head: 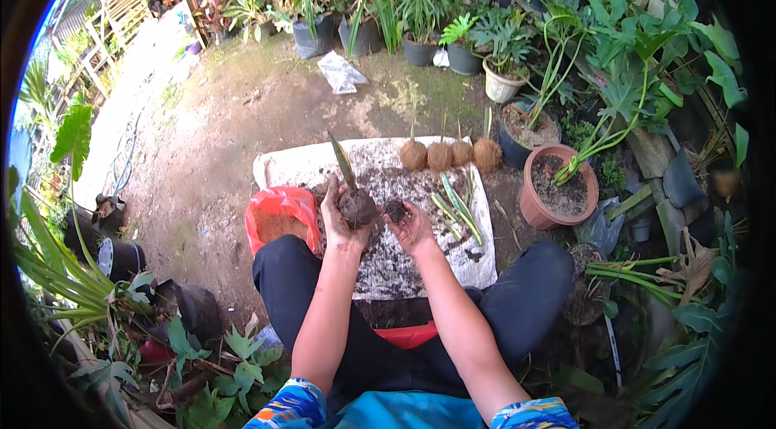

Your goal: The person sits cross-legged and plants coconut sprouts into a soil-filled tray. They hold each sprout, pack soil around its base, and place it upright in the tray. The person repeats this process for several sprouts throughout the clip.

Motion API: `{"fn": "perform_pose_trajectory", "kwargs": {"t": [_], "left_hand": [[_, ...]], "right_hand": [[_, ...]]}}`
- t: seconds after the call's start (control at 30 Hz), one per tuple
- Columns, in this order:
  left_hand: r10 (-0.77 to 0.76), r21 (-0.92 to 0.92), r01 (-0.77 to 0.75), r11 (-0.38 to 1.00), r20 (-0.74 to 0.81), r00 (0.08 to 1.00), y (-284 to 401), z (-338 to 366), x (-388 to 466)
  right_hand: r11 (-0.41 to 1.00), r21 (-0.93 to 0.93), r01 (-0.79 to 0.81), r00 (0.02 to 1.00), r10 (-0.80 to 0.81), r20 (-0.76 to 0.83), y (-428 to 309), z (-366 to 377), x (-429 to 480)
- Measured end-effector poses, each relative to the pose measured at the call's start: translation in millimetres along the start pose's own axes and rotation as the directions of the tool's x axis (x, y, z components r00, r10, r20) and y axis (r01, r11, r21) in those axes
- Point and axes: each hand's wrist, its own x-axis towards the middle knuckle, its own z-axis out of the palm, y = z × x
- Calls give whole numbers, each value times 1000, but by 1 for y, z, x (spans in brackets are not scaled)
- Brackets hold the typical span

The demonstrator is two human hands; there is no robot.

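My left hand (339, 217) holds a dark ball of soil (357, 208) from which one upright green leaf (343, 161) rises. Close beside it, my right hand (412, 228) cups a clump of dark soil (395, 209) in its fingers. Both hands are above a white sack (291, 156) laid on the ground and strewn with dark soil. Several fibre-covered brown balls (439, 156), each with a leaf sticking up, line the sack's far right edge. Loose variegated leaves (464, 208) lie on the right of the sack.
A red plastic bag (257, 229) holding brown fibre stands by my left knee. At the right is a terracotta-coloured pot (539, 211) with a plant. Potted plants line the back, and a clear plastic bag (341, 71) lies on the bare ground (212, 108). Something red (407, 335) shows between my legs.
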Motion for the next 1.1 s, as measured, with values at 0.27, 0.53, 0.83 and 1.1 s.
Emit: {"fn": "perform_pose_trajectory", "kwargs": {"t": [0.27,0.53,0.83,1.1], "left_hand": [[165,-16,-164,986,58,985,-18,-4,5],[667,718,-632,293,320,673,-51,-28,6],[322,339,-356,871,154,934,-42,-14,-5],[51,7,-53,999,194,980,-34,14,-14]], "right_hand": [[826,-468,315,949,-259,182,-37,104,-60],[95,-700,707,602,-599,527,22,99,-85],[-230,-759,608,626,-450,638,2,103,-109],[336,-601,725,673,-529,517,-35,97,-92]]}}
